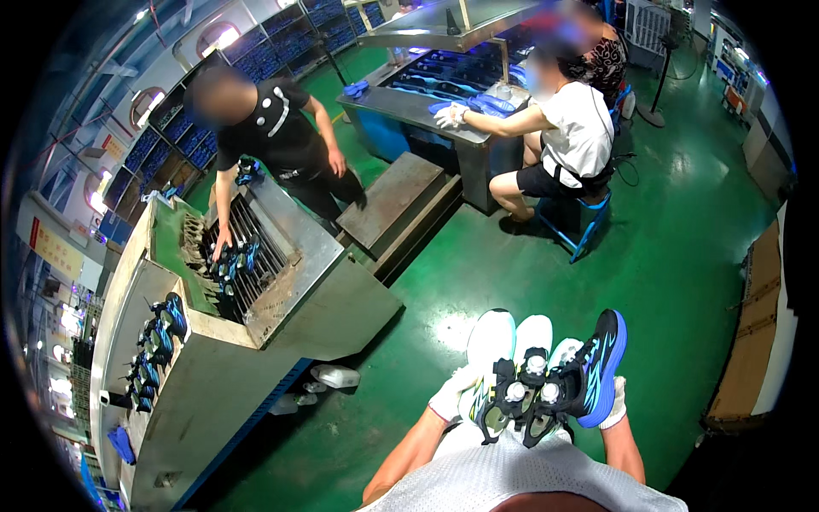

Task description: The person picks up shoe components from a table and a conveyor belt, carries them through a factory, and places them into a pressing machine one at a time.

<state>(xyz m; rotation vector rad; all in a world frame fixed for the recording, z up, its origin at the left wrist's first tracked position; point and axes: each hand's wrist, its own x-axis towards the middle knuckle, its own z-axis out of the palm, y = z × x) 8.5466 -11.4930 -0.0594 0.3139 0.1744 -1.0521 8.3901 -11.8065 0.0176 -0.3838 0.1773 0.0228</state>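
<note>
Between my two hands I carry a row of several sneakers, side by side in front of my white shirt. My left hand (452,395), in a white glove, presses on the outer side of a white sneaker (490,341). At the other end my gloved right hand (616,404) is against the blue-purple sole of a black sneaker (599,363); most of its fingers are behind that shoe. Other sneakers with white toes and black collars are squeezed in the middle, with pale round pieces (550,392) in their openings.
At left stands a metal conveyor machine (324,316) with a person in black reaching onto its rollers (256,247). More shoes (158,350) line its ledge. A metal step (392,205) and a workbench (486,154) lie ahead, where a person in white sits on a blue folding chair (584,226). Cardboard (751,324) stands at right.
</note>
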